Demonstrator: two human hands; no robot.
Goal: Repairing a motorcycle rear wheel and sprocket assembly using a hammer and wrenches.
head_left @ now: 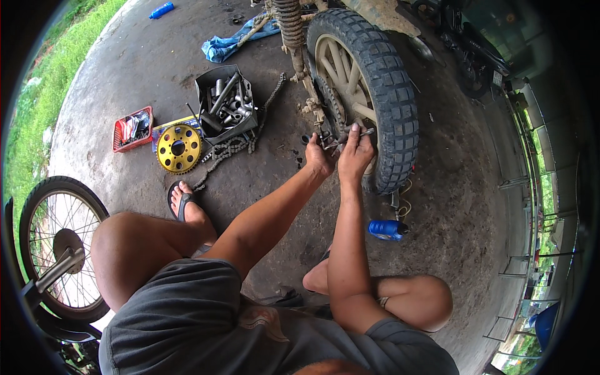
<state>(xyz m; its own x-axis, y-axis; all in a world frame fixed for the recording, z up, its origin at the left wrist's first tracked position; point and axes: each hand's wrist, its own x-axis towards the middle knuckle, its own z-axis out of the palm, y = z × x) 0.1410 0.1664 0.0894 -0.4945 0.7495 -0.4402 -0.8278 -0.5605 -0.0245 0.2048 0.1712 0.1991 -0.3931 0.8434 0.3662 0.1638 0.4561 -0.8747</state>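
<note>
Both my hands are together beside the hub of a motorcycle wheel with a knobbly tyre (400,106). My left hand (320,157) is closed, its thumb and fingers curled at a small greyish metal part near the axle. My right hand (355,155) is closed too, its fingers pinched near a short metal piece (367,132) beside the wheel rim. What exactly each hand grips is too small and partly hidden to name. A dirty coil-spring shock absorber (290,28) rises above, left of the tyre.
Left of the wheel are a metal box (240,129) of sockets, a loose drive chain (223,150), a gold sprocket (179,149) and a red basket (132,145). A blue bottle (385,230) lies right of my right forearm. A spoked wheel (65,237) stands at far left.
</note>
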